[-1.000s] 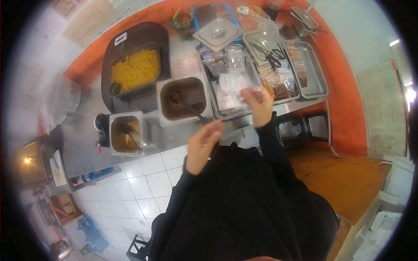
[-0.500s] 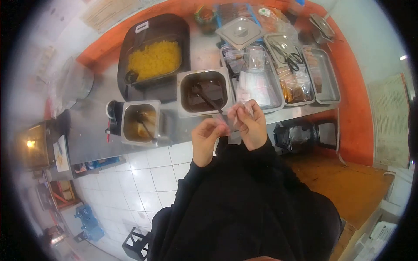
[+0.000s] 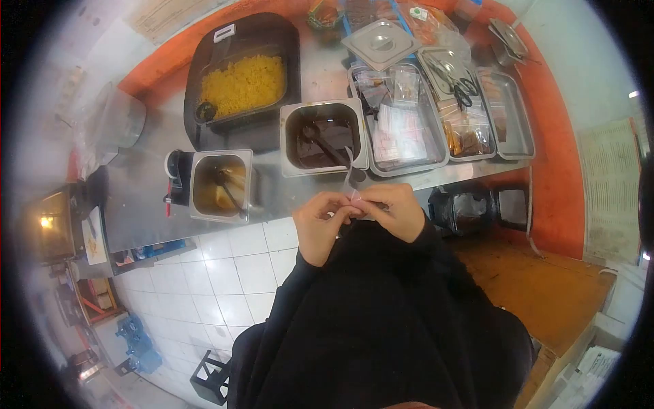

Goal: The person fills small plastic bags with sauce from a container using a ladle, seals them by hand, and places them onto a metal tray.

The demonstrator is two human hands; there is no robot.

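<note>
My left hand (image 3: 323,221) and my right hand (image 3: 395,210) meet in front of my body, fingertips pinched together. Between them is a small clear plastic bag (image 3: 351,178), its loose end sticking up above the fingers. Its lower part is hidden by the hands. Just beyond stands a metal pan of dark brown sauce (image 3: 320,133) with a ladle (image 3: 329,148) resting in it. To the right, a metal tray (image 3: 436,158) holds several small clear packets (image 3: 400,129).
A black container (image 3: 293,41) of yellow rice (image 3: 245,85) stands at the back left. Nearer is a smaller pan of light brown liquid (image 3: 221,185) with a utensil. Scissors (image 3: 463,91) lie on a metal lid over packets at right. The steel counter's front edge runs beyond my hands.
My hands have come together, the right one moving down and left. The plastic bag's end now stands up above the fingers. The view has shifted slightly.
</note>
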